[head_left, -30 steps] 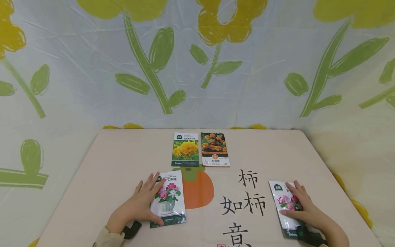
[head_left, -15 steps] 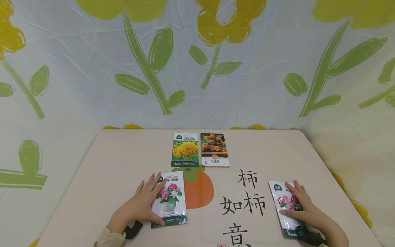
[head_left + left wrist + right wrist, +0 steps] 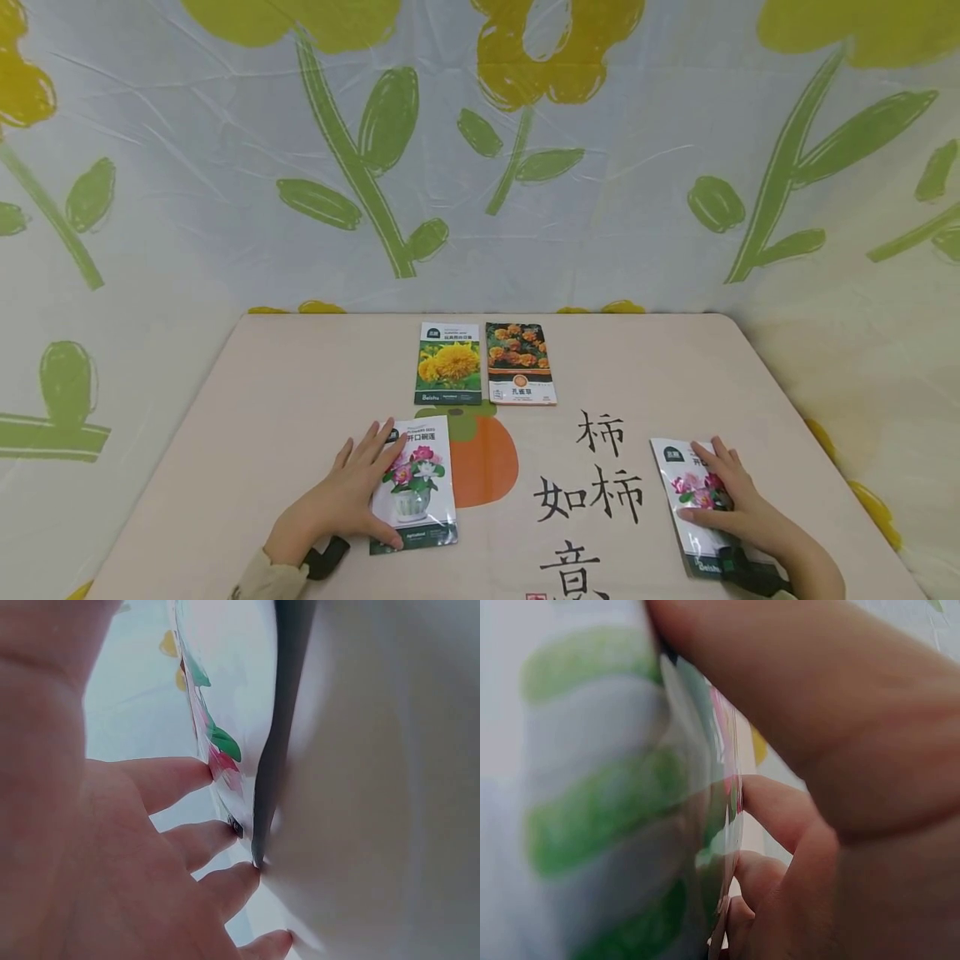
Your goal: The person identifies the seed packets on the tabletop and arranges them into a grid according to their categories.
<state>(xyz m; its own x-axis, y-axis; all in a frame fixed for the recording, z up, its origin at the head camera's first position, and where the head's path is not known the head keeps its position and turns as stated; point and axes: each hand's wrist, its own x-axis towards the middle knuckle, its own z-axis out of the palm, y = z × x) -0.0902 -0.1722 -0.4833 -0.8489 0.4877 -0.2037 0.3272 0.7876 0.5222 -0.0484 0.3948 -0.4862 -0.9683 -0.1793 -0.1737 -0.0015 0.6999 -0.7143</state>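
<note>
In the head view my left hand rests spread over a white seed packet with pink flowers in a pot. Its fingertips touch the packet's left side and top, and the thumb lies near the lower edge. The left wrist view shows these fingertips on the packet's face and edge. At the right, my right hand lies with fingers spread on a matching lotus seed packet, covering its right part. Seen from the right wrist, thumb and fingertips touch the packet's glossy surface. Both packets lie flat on the table.
A sunflower seed packet and a marigold seed packet lie side by side farther back. The pale pink tablecloth bears a printed persimmon and black characters. Behind it hangs a flowered curtain.
The left packet has slid slightly to the right together with my left hand. My right hand and its packet hold their place on the table.
</note>
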